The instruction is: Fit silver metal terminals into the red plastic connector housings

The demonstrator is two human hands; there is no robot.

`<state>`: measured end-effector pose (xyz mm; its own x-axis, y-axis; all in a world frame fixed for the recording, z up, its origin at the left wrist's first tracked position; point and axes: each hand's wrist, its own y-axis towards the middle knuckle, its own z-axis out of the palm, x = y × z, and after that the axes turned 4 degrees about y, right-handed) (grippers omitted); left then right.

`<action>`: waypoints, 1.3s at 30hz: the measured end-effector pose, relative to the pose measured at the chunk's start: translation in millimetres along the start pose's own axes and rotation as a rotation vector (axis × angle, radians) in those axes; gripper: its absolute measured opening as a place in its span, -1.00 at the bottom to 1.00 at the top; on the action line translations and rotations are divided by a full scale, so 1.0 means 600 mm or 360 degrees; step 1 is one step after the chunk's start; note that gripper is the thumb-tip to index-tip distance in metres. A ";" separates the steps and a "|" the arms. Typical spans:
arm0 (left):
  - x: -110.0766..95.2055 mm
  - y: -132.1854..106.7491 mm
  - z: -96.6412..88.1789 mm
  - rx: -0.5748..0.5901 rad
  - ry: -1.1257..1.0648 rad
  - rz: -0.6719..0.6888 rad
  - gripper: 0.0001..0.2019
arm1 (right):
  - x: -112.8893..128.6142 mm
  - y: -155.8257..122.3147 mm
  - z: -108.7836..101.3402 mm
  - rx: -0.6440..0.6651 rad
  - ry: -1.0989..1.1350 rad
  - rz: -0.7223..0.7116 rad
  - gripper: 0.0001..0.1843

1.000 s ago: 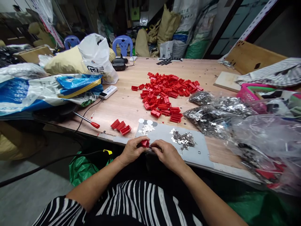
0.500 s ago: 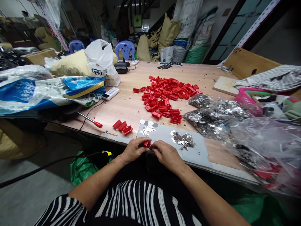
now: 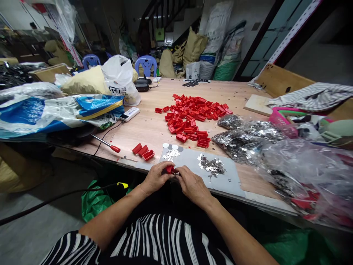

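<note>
At the table's front edge, my left hand [image 3: 154, 178] is closed around a small red plastic housing [image 3: 170, 169]. My right hand [image 3: 194, 187] meets it from the right, thumb and finger pinched at the housing's end. Something thin and dark shows between those fingertips, too small to name. Just beyond my hands lies a grey mat [image 3: 190, 156] with a small heap of flat silvery pieces [image 3: 171, 154] and a heap of metal clips [image 3: 211, 165]. Several red housings [image 3: 143, 151] sit left of the mat, and a large pile of them [image 3: 193, 110] spreads behind it.
Clear bags of metal parts [image 3: 237, 143] crowd the right side, near a pink basket [image 3: 278, 117]. A screwdriver-like tool with a red tip [image 3: 114, 148] lies at left, before a blue-and-white sack [image 3: 55, 114]. A black cable [image 3: 68, 193] crosses below the table's left.
The view has tilted and shifted slightly. Both hands stay together at the red housing, which is turned a little, and the right fingertips have shifted slightly at its end.
</note>
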<state>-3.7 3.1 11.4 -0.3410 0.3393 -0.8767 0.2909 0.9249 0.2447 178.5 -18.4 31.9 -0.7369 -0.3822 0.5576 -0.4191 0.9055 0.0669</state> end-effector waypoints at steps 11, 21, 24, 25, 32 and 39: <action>-0.053 -0.013 0.003 -0.0096 -0.1908 -0.0868 -0.85 | 0.018 -0.009 -0.044 0.0061 0.0703 -0.0057 -0.55; -0.063 -0.021 0.020 -0.0107 -0.2257 -0.1138 -0.88 | 0.016 -0.005 -0.035 -0.0124 0.0642 -0.0093 -0.67; -0.065 -0.021 0.021 -0.0127 -0.2314 -0.1180 -0.85 | 0.015 -0.003 -0.036 -0.0126 0.0677 -0.0127 -0.66; -0.065 -0.020 0.021 -0.0149 -0.2325 -0.1196 -0.83 | 0.016 -0.004 -0.037 -0.0094 0.0649 -0.0127 -0.66; -0.060 -0.020 0.023 -0.0259 -0.2387 -0.1226 -0.78 | 0.020 -0.006 -0.033 -0.0083 0.0330 -0.0090 -0.64; -0.066 -0.021 0.027 -0.0252 -0.2404 -0.1226 -0.78 | 0.012 0.008 -0.023 -0.0152 0.0820 -0.0054 -0.62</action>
<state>20.5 -24.9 36.7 0.7668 -0.5290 -0.3636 0.3596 0.8233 -0.4393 178.6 -14.5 47.8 -0.3571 -0.2930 0.8869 -0.3700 0.9162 0.1537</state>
